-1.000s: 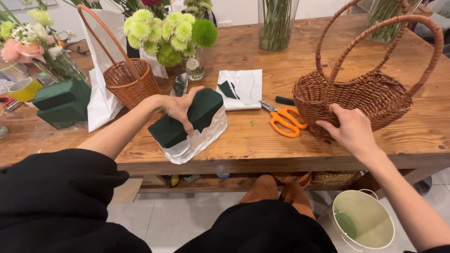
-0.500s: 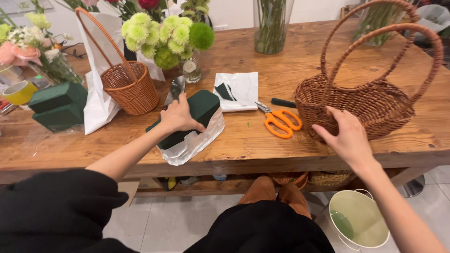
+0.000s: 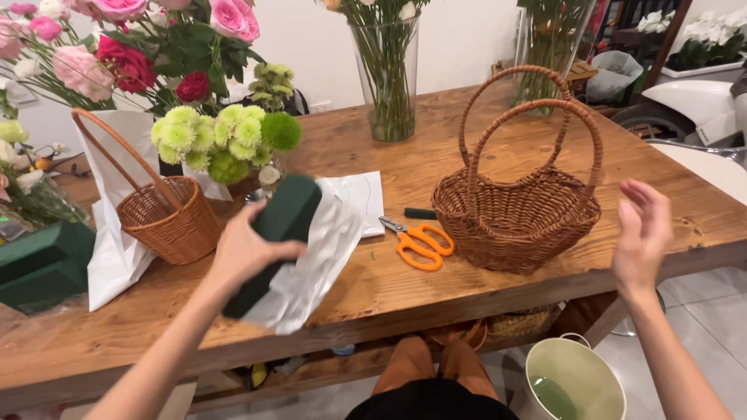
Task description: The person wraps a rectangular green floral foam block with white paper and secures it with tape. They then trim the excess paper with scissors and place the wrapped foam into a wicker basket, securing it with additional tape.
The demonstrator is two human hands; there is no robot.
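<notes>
Left hand [image 3: 247,250] raised above the near table edge, fingers clamped around a dark green foam brick [image 3: 274,243], held tilted, upper end toward the flowers. Clear plastic wrap [image 3: 311,264] hanging loose off the brick's right side and underside, only partly caught by the grip. Right hand [image 3: 642,231] lifted in the air to the right of the large wicker basket [image 3: 517,219], fingers spread apart, palm turned inward, holding nothing, touching nothing.

Orange-handled scissors [image 3: 418,244] flat on the wooden table [image 3: 498,155], between the wrap and the large basket. A small dark piece just behind them, too small to tell. White paper sheet [image 3: 359,201] behind the brick. Small handled basket [image 3: 167,218] at left, against a white paper bag [image 3: 117,257]. Round green blooms [image 3: 226,138] behind it, pink and red roses above, 2 glass vases further back. Another green foam block [image 3: 43,266] at the far left edge. Pale green bucket [image 3: 574,381] on the floor below, some liquid inside.

Likely risks: wrap sliding free, since held only loosely; brick gripped with 1 hand, so possibly slipping or denting under fingertip pressure; hanging wrap dragging across the scissors or paper; a dropped brick possibly falling past the table edge.
</notes>
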